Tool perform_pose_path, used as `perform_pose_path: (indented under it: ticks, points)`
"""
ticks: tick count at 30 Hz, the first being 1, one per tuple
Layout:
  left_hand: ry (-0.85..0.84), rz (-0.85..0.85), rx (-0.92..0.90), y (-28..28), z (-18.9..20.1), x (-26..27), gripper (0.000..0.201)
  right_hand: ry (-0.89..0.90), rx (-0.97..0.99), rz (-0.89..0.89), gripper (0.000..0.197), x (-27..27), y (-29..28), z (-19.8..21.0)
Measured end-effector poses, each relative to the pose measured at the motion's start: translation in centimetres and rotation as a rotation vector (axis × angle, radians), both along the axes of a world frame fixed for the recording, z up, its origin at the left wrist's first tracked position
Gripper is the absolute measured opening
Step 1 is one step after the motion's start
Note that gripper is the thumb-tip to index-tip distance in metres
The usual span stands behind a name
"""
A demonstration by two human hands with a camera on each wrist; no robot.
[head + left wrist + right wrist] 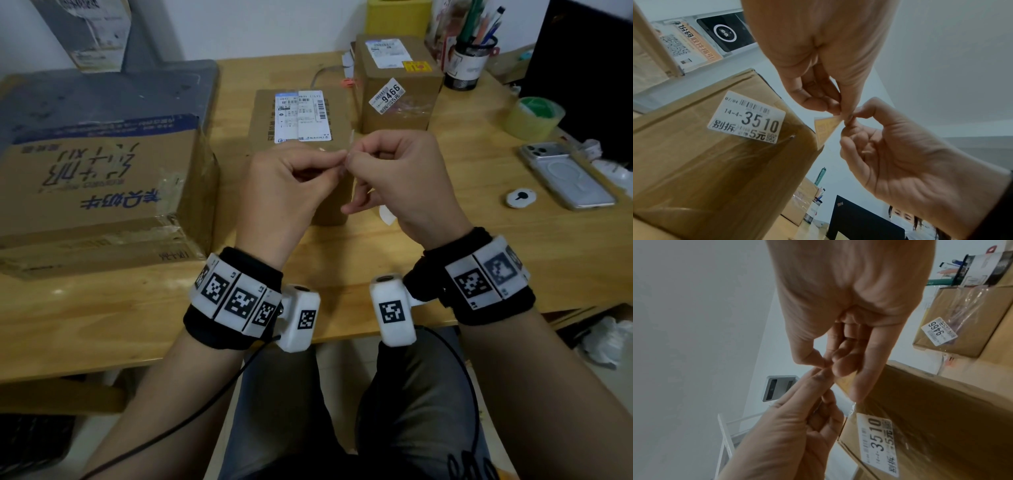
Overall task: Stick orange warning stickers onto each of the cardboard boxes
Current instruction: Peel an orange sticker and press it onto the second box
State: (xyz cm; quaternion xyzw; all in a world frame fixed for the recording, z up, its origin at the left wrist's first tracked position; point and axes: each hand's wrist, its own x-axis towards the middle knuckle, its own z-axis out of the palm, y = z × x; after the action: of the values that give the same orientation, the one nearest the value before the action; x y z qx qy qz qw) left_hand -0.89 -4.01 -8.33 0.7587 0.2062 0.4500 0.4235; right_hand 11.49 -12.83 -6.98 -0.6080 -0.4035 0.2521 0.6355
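My left hand (pixel 334 164) and right hand (pixel 354 159) meet fingertip to fingertip above the middle cardboard box (pixel 298 120). Both pinch one corner of a small orange sticker (pixel 824 129), which hangs down beside the box's near top edge. In the right wrist view the orange sticker (pixel 844 382) shows under my right fingers (pixel 838 369), with a white backing strip (pixel 846 405) below it. A large box (pixel 102 185) lies at the left. The small box (pixel 397 102) at the back right carries an orange sticker (pixel 416 66) on top.
On the wooden desk (pixel 342 260) to the right lie a tape roll (pixel 534 116), a phone (pixel 565 174) and a small white round tag (pixel 520 198). A pen cup (pixel 469 61) stands behind the small box. A scrap of white paper (pixel 387 214) lies under my right hand.
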Motion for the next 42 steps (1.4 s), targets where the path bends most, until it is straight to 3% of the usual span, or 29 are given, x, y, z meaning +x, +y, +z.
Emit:
perform_pose_path:
  ticks: [10, 18, 42]
  points:
    - [-0.065, -0.09, -0.168, -0.64, 0.17, -0.04, 0.017, 0.108, 0.042, 0.097, 0.026, 0.06, -0.23, 0.01]
    - [-0.083, -0.155, -0.349, -0.37, 0.15, -0.29, 0.009, -0.023, 0.082, 0.095, 0.02, 0.31, -0.42, -0.01]
    - [-0.044, -0.12, -0.429, -0.47, 0.94, -0.14, 0.02, -0.37, 0.138, 0.093, 0.011, 0.34, -0.68, 0.34]
